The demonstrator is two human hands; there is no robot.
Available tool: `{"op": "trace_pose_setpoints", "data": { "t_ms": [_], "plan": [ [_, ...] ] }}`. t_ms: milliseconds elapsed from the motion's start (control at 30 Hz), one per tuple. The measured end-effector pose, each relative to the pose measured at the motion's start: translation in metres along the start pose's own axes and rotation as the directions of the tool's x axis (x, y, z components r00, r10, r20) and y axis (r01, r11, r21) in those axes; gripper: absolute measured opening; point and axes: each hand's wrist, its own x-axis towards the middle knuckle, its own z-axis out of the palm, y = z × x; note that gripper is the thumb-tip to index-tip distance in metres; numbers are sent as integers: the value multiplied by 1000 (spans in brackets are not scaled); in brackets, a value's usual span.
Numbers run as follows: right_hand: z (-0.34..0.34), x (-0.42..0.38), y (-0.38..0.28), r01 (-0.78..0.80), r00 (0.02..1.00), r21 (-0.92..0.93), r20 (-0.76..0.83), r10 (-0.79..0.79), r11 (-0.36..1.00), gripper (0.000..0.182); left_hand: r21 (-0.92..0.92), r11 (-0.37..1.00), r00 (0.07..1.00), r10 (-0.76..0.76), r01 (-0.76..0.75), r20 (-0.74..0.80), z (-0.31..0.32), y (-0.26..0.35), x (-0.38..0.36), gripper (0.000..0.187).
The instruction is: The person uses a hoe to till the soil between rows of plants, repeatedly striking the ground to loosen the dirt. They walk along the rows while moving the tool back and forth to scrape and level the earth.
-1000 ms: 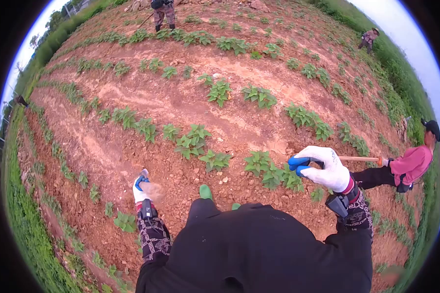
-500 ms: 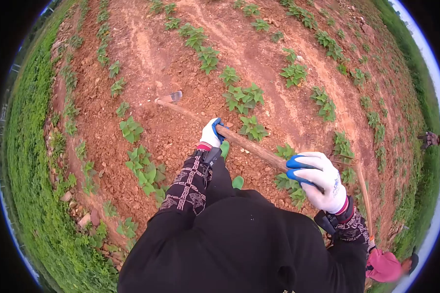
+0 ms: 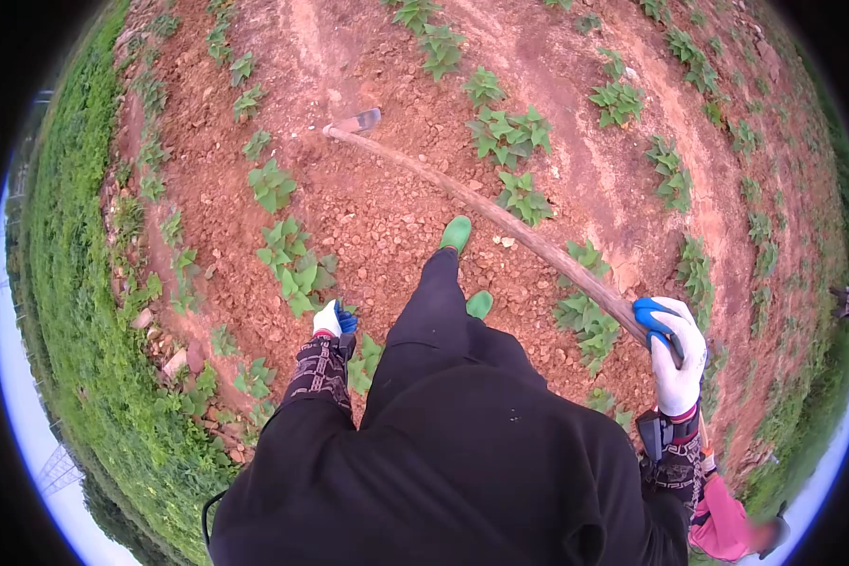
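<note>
My right hand (image 3: 674, 349), in a white and blue glove, grips the near end of a long wooden hoe handle (image 3: 500, 217). The handle runs up and left across the red soil to the metal hoe blade (image 3: 357, 122), which rests on the ground. My left hand (image 3: 330, 321), also gloved, hangs by my left leg, off the handle, with nothing visible in it; its fingers are too small to read. My green boots (image 3: 457, 233) stand on the soil between the plant rows.
Rows of low green plants (image 3: 295, 266) cross the red earth on both sides of me. A grass bank (image 3: 75, 311) with stones runs along the left. A person in a pink top (image 3: 722, 524) is at the lower right, close behind my right arm.
My left hand has let go of the hoe handle and dropped to my side. The hoe now reaches further out, held only by my right hand. My left foot has stepped forward.
</note>
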Motion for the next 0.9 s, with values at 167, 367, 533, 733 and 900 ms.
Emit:
{"op": "trace_pose_setpoints", "data": {
  "t_ms": [167, 367, 533, 733, 900],
  "plan": [
    [9, -2, -6, 13, 999, 55, -35, -11, 998, 27, 193, 981, 999, 4, -11, 37, 15, 11, -65, 37],
    [14, -1, -12, -27, 997, 68, -73, 32, 997, 25, -8, 986, 981, 167, -167, 95, 57, 46, -64, 32],
    [16, -5, -11, -162, 983, 46, -84, 166, 986, 30, -61, 975, 977, 213, -214, -27, 48, 87, -33, 30],
    [10, 27, -29, -430, 898, 40, -87, 432, 902, 46, -178, 972, 989, 148, -151, -32, 47, 155, 13, 31],
    [-19, 27, -6, -817, 576, 44, 95, 812, 575, 53, -184, 983, 970, 62, -18, 234, 118, 218, 86, 41]
  ]
}}
